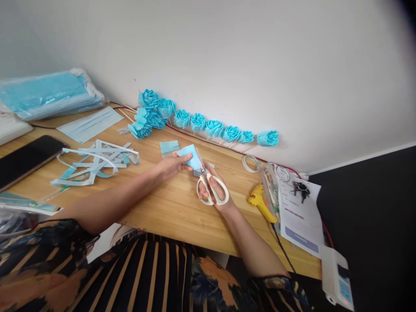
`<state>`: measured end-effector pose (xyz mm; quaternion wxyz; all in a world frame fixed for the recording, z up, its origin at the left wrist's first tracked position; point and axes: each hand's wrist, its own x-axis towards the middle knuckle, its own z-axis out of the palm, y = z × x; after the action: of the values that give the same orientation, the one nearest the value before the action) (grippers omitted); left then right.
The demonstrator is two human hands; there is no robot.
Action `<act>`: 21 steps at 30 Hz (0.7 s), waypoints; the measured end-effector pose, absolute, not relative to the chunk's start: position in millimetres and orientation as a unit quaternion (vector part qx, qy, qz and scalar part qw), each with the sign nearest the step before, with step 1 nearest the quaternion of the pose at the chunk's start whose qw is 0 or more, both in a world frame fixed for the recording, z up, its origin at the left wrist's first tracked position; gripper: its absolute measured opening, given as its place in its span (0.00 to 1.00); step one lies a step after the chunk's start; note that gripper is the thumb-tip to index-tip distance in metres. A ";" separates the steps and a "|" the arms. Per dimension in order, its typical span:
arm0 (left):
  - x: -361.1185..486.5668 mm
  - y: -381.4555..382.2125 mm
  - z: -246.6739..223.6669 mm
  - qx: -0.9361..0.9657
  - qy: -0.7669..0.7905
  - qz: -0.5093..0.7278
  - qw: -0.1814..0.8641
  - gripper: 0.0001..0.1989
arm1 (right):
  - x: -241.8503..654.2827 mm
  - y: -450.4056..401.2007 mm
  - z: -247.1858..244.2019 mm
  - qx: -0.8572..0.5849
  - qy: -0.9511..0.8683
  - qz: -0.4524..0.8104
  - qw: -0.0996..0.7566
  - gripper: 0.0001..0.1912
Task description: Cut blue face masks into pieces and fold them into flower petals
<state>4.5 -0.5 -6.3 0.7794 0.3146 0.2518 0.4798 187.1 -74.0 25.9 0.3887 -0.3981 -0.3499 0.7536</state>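
Note:
Between the fingers of my left hand (pixel 176 165) is a light blue piece of mask fabric (pixel 190 155), held above the wooden table. My right hand (pixel 216 186) grips white-handled scissors (pixel 222 196), thumb and fingers in the loops. The blades lie along the right edge of the blue piece; I cannot tell whether they cut into it. Just behind my left hand, another blue square (pixel 169 148) lies flat on the table. More pale pieces are partly hidden under my right hand and the scissors.
Blue fabric flowers (pixel 213 128) on sticks line the wall. Cut strips (pixel 97 160), a phone (pixel 29 158), a flat mask (pixel 90 125) and a bag of masks (pixel 48 93) are at left. Right are a tape roll (pixel 251 164), yellow glue gun (pixel 261 203), paper (pixel 297 216) and keys (pixel 301 190).

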 end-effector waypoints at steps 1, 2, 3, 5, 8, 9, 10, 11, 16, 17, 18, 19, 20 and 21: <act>4.5 -0.2 -7.0 0.314 0.252 0.480 0.779 0.11 | 187.3 -73.8 25.3 -0.395 -0.356 0.750 0.394 0.28; 4.4 0.0 -7.5 0.315 0.252 0.480 0.779 0.11 | 187.6 -73.6 24.6 -0.390 -0.366 0.744 0.401 0.29; 4.3 0.2 -7.9 0.316 0.253 0.479 0.779 0.11 | 187.9 -73.3 23.8 -0.384 -0.376 0.739 0.407 0.30; 4.2 0.5 -8.3 0.319 0.254 0.478 0.778 0.10 | 188.5 -72.8 22.4 -0.377 -0.389 0.733 0.412 0.32; 3.8 0.5 -8.3 0.318 0.256 0.477 0.778 0.09 | 189.3 -72.4 20.7 -0.369 -0.405 0.726 0.416 0.34; 3.7 0.5 -8.4 0.317 0.257 0.477 0.778 0.09 | 189.5 -72.5 20.3 -0.366 -0.409 0.724 0.418 0.34; 3.6 0.4 -8.5 0.317 0.257 0.478 0.778 0.10 | 189.7 -72.6 19.8 -0.363 -0.412 0.723 0.419 0.35; 3.5 0.4 -8.6 0.317 0.256 0.478 0.778 0.10 | 189.9 -72.7 19.4 -0.361 -0.416 0.721 0.420 0.34; 2.8 0.7 -6.4 0.332 0.257 0.474 0.774 0.13 | 190.4 -72.4 16.0 -0.361 -0.431 0.716 0.415 0.36; 2.6 0.9 -5.4 0.335 0.262 0.475 0.771 0.13 | 190.4 -72.1 15.2 -0.362 -0.434 0.715 0.412 0.37; 2.4 1.1 -4.4 0.338 0.268 0.477 0.766 0.14 | 190.4 -71.8 14.6 -0.364 -0.437 0.714 0.408 0.38; 2.1 1.4 -3.4 0.340 0.275 0.480 0.761 0.16 | 190.4 -71.4 14.2 -0.367 -0.440 0.714 0.404 0.38; 1.9 1.7 -2.7 0.343 0.281 0.482 0.756 0.17 | 190.5 -71.1 14.0 -0.369 -0.443 0.714 0.398 0.39; 1.7 2.0 -2.1 0.347 0.285 0.483 0.751 0.18 | 190.7 -70.8 14.2 -0.372 -0.446 0.714 0.391 0.39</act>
<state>1.7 2.0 -2.1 0.7514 0.3472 0.2855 0.4831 190.7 -70.8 14.2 0.3909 -0.3720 -0.4461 0.7140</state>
